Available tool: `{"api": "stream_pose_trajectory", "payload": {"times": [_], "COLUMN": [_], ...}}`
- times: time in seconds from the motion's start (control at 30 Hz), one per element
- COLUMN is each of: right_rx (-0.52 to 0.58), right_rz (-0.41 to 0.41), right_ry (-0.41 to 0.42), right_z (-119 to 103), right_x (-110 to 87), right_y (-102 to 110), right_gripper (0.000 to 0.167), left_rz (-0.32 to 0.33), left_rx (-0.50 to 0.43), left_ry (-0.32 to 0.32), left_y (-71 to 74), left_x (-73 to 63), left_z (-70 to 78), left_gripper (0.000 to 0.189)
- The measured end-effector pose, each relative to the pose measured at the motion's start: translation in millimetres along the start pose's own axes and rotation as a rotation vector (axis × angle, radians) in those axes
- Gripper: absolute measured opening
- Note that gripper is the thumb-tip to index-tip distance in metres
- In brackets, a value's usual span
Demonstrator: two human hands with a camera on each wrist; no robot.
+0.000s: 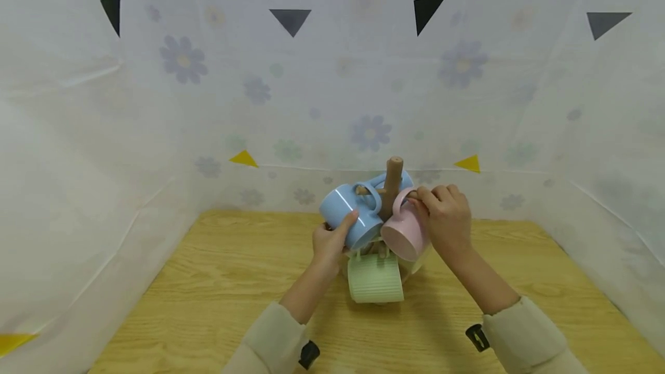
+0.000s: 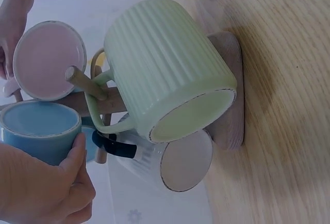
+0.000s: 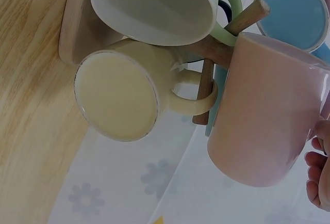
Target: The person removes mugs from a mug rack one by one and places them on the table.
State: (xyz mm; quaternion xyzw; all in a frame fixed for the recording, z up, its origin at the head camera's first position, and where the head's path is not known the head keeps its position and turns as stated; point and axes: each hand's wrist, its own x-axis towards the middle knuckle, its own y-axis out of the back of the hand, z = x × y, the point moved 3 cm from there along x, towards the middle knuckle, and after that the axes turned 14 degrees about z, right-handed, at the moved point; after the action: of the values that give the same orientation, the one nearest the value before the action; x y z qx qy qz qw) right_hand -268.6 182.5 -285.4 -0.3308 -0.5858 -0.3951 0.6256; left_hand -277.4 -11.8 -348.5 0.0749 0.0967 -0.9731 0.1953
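A wooden mug tree (image 1: 393, 178) holds several mugs. My left hand (image 1: 329, 242) grips a light blue mug (image 1: 343, 212) by its body, thumb on the near side; the mug's handle loops around a peg. On the right side, a pink mug (image 1: 405, 234) hangs tilted, mouth down. My right hand (image 1: 448, 218) pinches at its handle, close to the peg's tip, fingers curled; the exact contact is partly hidden. Below them hangs a ribbed pale green mug (image 2: 165, 64), its handle over a lower peg.
A cream-yellow mug (image 3: 118, 95) and a white mug with a dark handle (image 2: 185, 162) hang low on the tree. Another blue mug (image 1: 407, 180) sits behind the post. The tree's wooden base (image 2: 229, 126) stands on a wood-grain table (image 1: 234, 281), backed by flowered sheeting (image 1: 322, 91).
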Motion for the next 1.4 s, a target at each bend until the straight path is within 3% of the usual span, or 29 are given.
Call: {"api": "stream_pose_trajectory", "payload": {"times": [0.47,0.77,1.0,1.13,1.27,1.4], "right_rx": [0.014,0.001,0.097,0.118,0.213,0.366], "right_rz": [0.013,-0.043,-0.055,0.002,0.081,0.035], "right_ry": [-0.013,-0.049,-0.12,-0.142,-0.167,-0.299], "right_z": [-0.5,-0.9,0.1,-1.4,-10.4,-27.0], "right_x": [0.7,-1.2,-2.0,-1.3,-1.1,-3.8], "right_y": [-2.2,-2.3,5.1,14.3,23.5,31.2], "right_gripper": [0.032,0.019,0.022,0.024,0.017,0.013], "left_rz": [-0.047,-0.069,-0.115,-0.163,-0.205,-0.249], "left_rx": [-0.022,0.068,0.144,0.152,0.163,0.179], "left_ry": [-0.074,-0.178,-0.285,-0.372,-0.442,-0.476], "left_y": [15.9,28.6,38.1,42.4,45.1,47.0], "left_x": [0.1,2.7,0.2,-1.0,-2.8,-7.6], "left_z": [1.2,-4.4,-6.3,-5.3,-4.0,-4.1], "left_gripper": [0.07,0.067,0.069,0.071,0.071,0.071]}}
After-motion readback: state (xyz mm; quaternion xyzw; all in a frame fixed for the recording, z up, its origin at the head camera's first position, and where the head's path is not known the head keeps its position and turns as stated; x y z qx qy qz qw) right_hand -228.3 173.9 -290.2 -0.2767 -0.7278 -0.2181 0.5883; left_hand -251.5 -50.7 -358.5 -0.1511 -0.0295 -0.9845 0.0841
